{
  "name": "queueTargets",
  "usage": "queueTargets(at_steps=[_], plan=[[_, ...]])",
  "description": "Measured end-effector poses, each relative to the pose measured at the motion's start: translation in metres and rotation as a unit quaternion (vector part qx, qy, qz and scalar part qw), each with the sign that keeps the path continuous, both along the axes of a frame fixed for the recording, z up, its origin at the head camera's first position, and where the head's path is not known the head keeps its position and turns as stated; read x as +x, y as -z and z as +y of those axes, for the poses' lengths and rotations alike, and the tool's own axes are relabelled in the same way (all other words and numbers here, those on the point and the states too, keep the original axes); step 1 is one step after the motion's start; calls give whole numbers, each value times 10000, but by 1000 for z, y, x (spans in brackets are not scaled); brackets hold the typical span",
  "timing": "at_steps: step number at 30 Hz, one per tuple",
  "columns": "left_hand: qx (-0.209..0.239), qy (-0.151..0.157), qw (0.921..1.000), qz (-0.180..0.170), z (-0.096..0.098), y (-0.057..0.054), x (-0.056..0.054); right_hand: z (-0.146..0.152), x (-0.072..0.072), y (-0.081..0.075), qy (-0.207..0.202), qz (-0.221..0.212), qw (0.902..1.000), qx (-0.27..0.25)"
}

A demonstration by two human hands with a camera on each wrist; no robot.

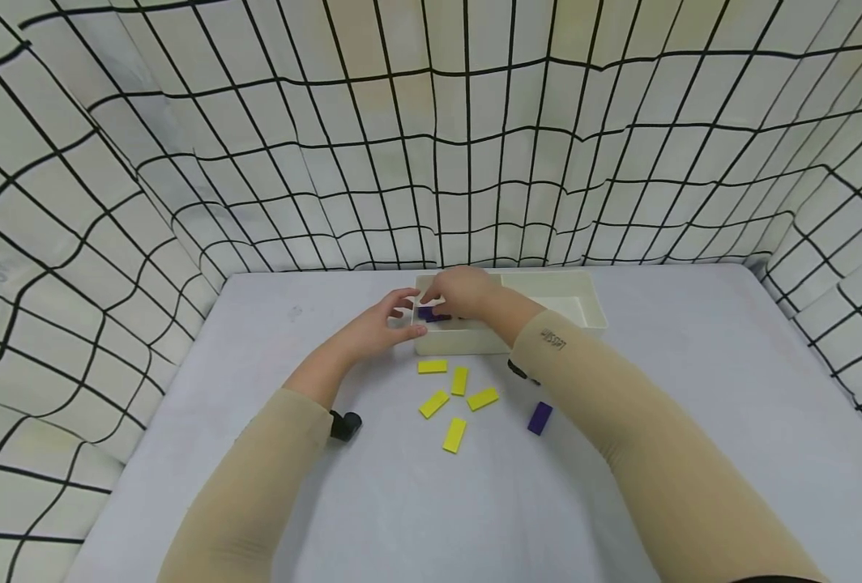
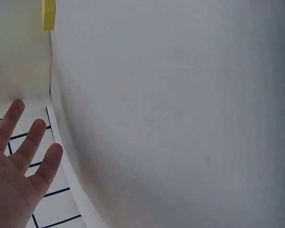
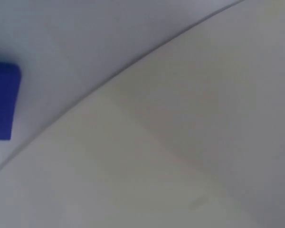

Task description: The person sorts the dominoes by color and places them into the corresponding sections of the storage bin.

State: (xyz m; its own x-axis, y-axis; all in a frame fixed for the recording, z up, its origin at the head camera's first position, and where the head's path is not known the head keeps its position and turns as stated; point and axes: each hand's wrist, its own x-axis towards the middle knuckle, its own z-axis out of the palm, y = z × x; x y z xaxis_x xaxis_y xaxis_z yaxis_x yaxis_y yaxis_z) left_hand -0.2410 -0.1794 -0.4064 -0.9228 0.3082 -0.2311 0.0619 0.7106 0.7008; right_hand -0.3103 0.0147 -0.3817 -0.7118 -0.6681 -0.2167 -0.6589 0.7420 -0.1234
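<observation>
My right hand (image 1: 467, 291) reaches into the left part of a white divided tray (image 1: 463, 345), its fingertips bent down over purple blocks (image 1: 434, 316). Whether the fingers pinch one of these blocks is hidden from me. At the tray's left end is my left hand (image 1: 383, 324), fingers and thumb spread apart, with nothing held. The left wrist view shows the same left hand (image 2: 16, 166) with its fingers extended. In front of the tray lie several yellow blocks (image 1: 454, 435). A single purple block (image 1: 539, 418) lies to their right, beside my right forearm; the right wrist view shows a blue-purple block (image 3: 2, 102).
A white cloth covers the table (image 1: 373, 502). Behind and on both sides stands a black grid net (image 1: 467, 146) against white walls. The tray's right compartment (image 1: 565, 308) is partly visible past my right wrist. Dark wrist cameras (image 1: 345, 426) hang under the sleeves.
</observation>
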Motion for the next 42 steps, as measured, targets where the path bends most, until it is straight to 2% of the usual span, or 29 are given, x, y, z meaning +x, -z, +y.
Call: queueTargets(at_steps=[13,20,26,31,42], plan=[[-39,-52,10000,-16,2,0,-2,32,12,-14,-15,-16,9986,-534],[-76,-108,9999,-71,2,-2,-2,54,23,-28,170,-28,9983,-554],[-88,-102,9999,-74,4,-3,-1,75,38,-39,230,165,9977,-617],[-116,-88,9999,-49,4,-3,-1,93,52,-44,35,397,9965,-737],[-89,-90,9999,12,3,0,-2,128,89,-40,-29,487,9963,-711]])
